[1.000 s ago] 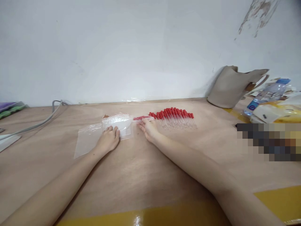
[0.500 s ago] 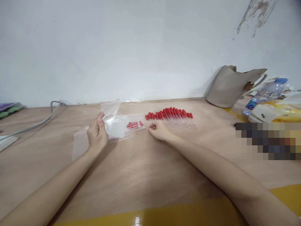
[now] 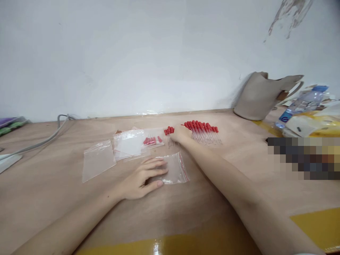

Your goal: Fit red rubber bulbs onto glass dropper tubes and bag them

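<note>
My left hand (image 3: 147,176) lies with fingers spread on a clear zip bag (image 3: 175,170) with a red seal line, flat on the table. Among the droppers, thin clear tubes with red bulbs, is my right hand (image 3: 181,134); its fingertips are hidden behind the hand. A large group of droppers (image 3: 202,129) sits just to its right, bulbs toward the wall. Several more droppers (image 3: 169,131) lie at its left. Further left, a clear bag with several red-bulbed droppers (image 3: 152,140) overlaps flat zip bags (image 3: 129,143).
One more clear zip bag (image 3: 98,161) lies at the left. A grey cable (image 3: 53,134) runs along the left side. At the back right stand a beige bag-like container (image 3: 261,97), a plastic bottle (image 3: 305,102) and a yellow-white packet (image 3: 308,124).
My left hand has brought a zip bag down and right, laid it on the table and loosened its fingers. My right hand has moved up and slightly right, in among the droppers.
</note>
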### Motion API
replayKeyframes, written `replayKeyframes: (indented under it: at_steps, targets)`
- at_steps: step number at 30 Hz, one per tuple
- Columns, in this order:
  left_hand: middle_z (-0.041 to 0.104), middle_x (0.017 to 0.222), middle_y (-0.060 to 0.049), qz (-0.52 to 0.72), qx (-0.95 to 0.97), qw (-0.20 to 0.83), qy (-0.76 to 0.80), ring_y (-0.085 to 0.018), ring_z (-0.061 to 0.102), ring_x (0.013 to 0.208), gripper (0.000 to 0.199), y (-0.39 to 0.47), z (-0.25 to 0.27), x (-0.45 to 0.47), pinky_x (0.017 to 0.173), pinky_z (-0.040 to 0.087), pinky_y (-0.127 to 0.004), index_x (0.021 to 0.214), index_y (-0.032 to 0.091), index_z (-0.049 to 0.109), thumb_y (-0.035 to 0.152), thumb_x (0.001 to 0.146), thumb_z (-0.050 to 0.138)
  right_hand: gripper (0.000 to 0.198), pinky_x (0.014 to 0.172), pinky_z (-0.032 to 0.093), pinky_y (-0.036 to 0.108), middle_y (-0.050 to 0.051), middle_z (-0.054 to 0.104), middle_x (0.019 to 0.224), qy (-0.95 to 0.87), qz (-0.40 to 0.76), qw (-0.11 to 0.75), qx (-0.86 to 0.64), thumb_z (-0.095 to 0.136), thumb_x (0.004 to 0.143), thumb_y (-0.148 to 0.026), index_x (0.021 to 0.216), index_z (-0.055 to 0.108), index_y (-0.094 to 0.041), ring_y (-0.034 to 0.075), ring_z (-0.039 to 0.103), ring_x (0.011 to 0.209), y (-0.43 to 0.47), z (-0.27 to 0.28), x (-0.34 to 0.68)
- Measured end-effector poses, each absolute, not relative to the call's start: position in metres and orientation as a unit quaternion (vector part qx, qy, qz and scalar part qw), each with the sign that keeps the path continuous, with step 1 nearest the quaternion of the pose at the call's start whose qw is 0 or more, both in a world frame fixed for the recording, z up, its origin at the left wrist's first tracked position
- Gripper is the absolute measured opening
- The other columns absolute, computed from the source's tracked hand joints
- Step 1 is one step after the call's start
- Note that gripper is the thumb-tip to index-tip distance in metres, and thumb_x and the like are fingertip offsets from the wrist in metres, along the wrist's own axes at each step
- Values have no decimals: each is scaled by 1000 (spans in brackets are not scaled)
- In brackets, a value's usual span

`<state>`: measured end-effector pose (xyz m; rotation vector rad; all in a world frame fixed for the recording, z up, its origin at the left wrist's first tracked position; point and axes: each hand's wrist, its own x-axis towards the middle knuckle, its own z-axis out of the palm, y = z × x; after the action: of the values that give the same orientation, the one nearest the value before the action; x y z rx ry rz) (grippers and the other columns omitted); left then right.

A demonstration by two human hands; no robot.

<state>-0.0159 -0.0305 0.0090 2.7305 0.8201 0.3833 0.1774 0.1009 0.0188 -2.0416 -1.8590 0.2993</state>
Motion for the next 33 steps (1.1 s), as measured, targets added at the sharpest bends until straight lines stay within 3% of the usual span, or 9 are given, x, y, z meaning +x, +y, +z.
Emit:
replayKeyframes:
  at_steps: [7, 10, 13, 14, 16, 18, 21, 24, 33]
  targets:
    - [32, 142, -2, 70, 945, 128, 293, -20, 27, 131, 40, -34, 8, -12, 108, 23, -43, 133, 28, 36, 30, 94, 31, 26, 67, 47, 33, 18, 66, 86, -664, 145, 207, -704, 59, 72, -35, 80, 66, -12, 28, 62, 83, 100, 30, 178]
    - [30, 143, -1, 56, 945, 127, 297, -19, 27, 131, 41, -33, 10, -12, 108, 22, -42, 134, 30, 34, 28, 94, 30, 26, 66, 46, 29, 14, 66, 81, -682, 156, 254, -668, 53, 77, -35, 79, 62, -11, 22, 62, 78, 88, 34, 194]
    - [30, 142, -1, 60, 947, 117, 295, -19, 28, 131, 41, -32, 9, -10, 108, 24, -43, 134, 31, 33, 28, 93, 31, 23, 63, 45, 22, 6, 64, 80, -691, 190, 328, -616, 43, 84, -31, 92, 55, -14, 13, 60, 71, 70, 25, 218]
    - [31, 142, -1, 61, 947, 113, 295, -19, 28, 131, 41, -32, 8, -10, 107, 24, -43, 134, 31, 33, 28, 93, 32, 23, 58, 45, 22, 6, 63, 77, -663, 254, 406, -575, 43, 84, -30, 97, 51, -13, 12, 58, 64, 62, 19, 226]
    - [31, 142, -1, 61, 947, 107, 297, -19, 29, 130, 41, -31, 6, -10, 107, 24, -43, 134, 31, 33, 29, 93, 32, 38, 50, 44, 23, -1, 57, 67, -596, 351, 513, -508, 51, 78, -32, 110, 39, -14, 10, 53, 53, 47, 5, 240]
    - [31, 142, -1, 59, 947, 104, 298, -19, 29, 130, 42, -31, 6, -10, 107, 25, -43, 135, 31, 33, 30, 93, 33, 60, 47, 43, 22, -5, 53, 63, -550, 396, 567, -468, 59, 72, -35, 119, 28, -16, 10, 51, 50, 31, -9, 250]
    - [32, 142, -1, 64, 948, 104, 295, -20, 30, 130, 42, -30, 6, -9, 107, 25, -43, 135, 31, 32, 31, 93, 33, 82, 49, 46, 24, -7, 50, 63, -515, 435, 590, -444, 65, 66, -35, 128, 14, -20, 11, 54, 51, 14, -21, 254]
    - [31, 142, 0, 61, 945, 108, 302, -20, 30, 130, 41, -31, 7, -8, 107, 24, -44, 134, 32, 33, 31, 93, 33, 90, 51, 49, 27, -7, 49, 65, -512, 454, 590, -430, 66, 65, -35, 131, 6, -21, 12, 57, 53, 5, -25, 249]
    - [31, 142, 0, 63, 945, 116, 301, -20, 29, 130, 41, -30, 8, -7, 108, 23, -43, 135, 32, 32, 32, 93, 32, 75, 49, 48, 26, -7, 48, 66, -525, 420, 612, -416, 61, 69, -35, 128, 15, -24, 11, 56, 52, 0, -23, 250]
